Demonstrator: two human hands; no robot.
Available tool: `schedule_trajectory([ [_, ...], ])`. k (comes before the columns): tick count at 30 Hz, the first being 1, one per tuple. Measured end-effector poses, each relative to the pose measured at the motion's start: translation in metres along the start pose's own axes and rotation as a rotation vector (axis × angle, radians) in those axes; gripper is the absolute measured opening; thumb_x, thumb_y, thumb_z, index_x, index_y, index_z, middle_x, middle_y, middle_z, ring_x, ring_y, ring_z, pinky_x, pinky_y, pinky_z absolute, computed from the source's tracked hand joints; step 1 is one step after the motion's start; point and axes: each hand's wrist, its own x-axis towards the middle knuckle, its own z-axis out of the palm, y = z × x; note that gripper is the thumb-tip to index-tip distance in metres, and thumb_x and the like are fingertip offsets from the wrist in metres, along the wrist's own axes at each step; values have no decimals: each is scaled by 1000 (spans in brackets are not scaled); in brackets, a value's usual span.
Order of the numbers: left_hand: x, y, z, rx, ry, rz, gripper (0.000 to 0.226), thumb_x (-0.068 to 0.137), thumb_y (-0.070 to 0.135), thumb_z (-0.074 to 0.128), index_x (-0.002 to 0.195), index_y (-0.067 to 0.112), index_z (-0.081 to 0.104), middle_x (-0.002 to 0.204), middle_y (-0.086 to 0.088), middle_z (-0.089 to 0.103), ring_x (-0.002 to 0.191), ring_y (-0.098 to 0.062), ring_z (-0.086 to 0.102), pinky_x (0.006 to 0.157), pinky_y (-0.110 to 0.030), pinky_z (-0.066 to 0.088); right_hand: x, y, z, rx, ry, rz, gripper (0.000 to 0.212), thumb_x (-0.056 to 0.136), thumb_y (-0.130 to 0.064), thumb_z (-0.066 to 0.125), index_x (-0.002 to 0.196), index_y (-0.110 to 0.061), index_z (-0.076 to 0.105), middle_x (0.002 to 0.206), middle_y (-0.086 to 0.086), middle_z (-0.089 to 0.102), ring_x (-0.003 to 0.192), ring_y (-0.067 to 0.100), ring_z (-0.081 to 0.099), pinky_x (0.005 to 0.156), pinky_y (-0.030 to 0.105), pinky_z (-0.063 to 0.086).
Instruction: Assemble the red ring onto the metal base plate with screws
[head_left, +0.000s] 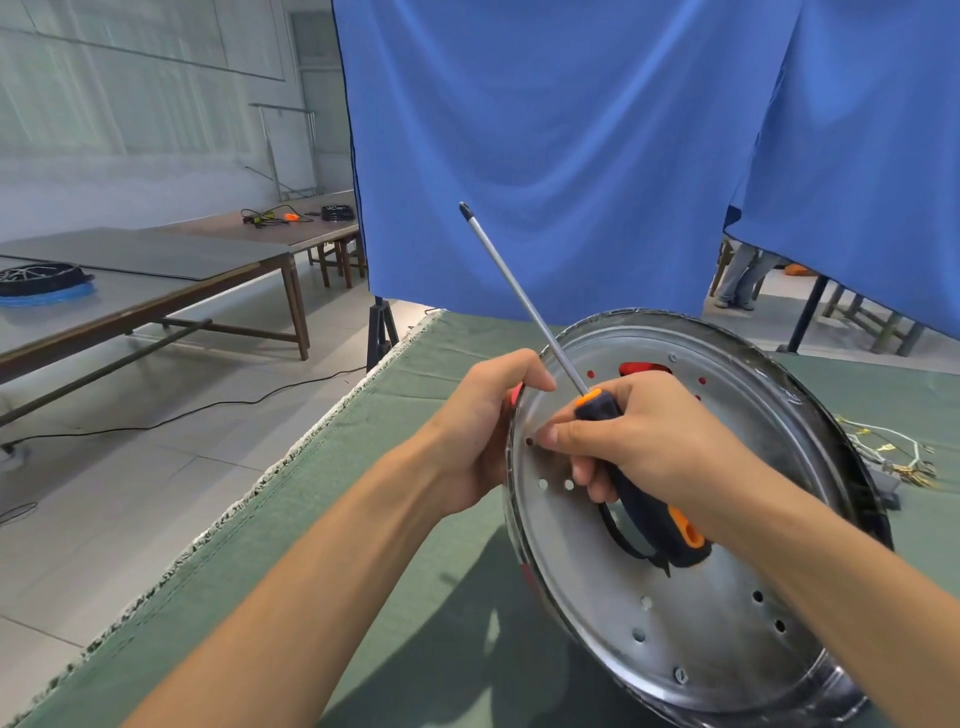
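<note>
The metal base plate (691, 525) stands tilted on edge on the green-covered surface (415, 545), near its left edge — red ring (644, 370) showing through its holes. Left hand (483, 431) grips the rim; right hand (639, 441) wraps a screwdriver (597, 410), fingers pinching something too small to identify. No legible writing.

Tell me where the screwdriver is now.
In the head view, right of centre, the right hand grips the screwdriver over the metal base plate, shaft pointing up-left.

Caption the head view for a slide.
Left hand tilts round metal base plate; right hand holds orange-and-black screwdriver.
</note>
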Motion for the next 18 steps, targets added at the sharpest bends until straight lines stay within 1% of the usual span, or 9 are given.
schedule_trajectory([
  [2, 1, 0, 0, 3, 3, -3, 33, 71, 35, 46, 53, 12, 61, 53, -9, 57, 55, -24, 51, 60, -30, 42, 1, 0, -1, 6, -6, 8, 11, 82, -6, 69, 71, -3, 68, 44, 3, 58, 34, 13, 50, 40, 20, 41],
  [4, 1, 0, 0, 2, -7, -6, 37, 73, 36, 45, 55, 10, 63, 55, -11, 58, 55, -25, 53, 60, -29, 45, 1, -1, -1, 10, -14, 19, 11, 83, -6, 69, 73, -3, 68, 45, 3, 58, 35, 13, 50, 40, 21, 42],
  [7, 0, 1, 0, 15, -43, -14, 46, 79, 36, 39, 51, 10, 63, 54, -11, 59, 54, -23, 56, 60, -27, 48, 1, -2, -1, 7, -18, 24, 9, 82, -7, 69, 78, 1, 69, 45, 3, 58, 36, 13, 51, 40, 21, 42],
  [10, 0, 2, 2, 23, -41, -16, 47, 81, 36, 38, 51, 10, 64, 55, -11, 59, 57, -24, 56, 62, -29, 47, 0, -3, -2, 24, -28, 38, 11, 83, -7, 69, 82, 4, 69, 46, 4, 58, 36, 13, 50, 40, 21, 43],
  [12, 0, 2, 3, 22, -19, -16, 46, 80, 36, 39, 51, 10, 63, 57, -14, 58, 61, -27, 54, 64, -31, 46, -1, -3, -2, 33, -37, 46, 11, 83, -7, 69, 82, 4, 69, 46, 4, 58, 36, 12, 50, 40, 21, 43],
  [15, 0, 2, 4, 16, 11, -19, 44, 80, 36, 40, 54, 8, 61, 62, -18, 55, 71, -33, 50, 72, -37, 42, -1, -3, -2, 36, -30, 49, 10, 83, -8, 69, 80, 2, 69, 46, 4, 58, 36, 12, 50, 41, 20, 43],
  [18, 0, 2, 5, 10, 21, -26, 46, 81, 36, 39, 58, 2, 61, 64, -21, 51, 81, -37, 46, 82, -42, 37, -1, -3, 0, 36, -32, 42, 11, 83, -7, 69, 82, 4, 69, 47, 4, 58, 36, 13, 50, 41, 21, 43],
])
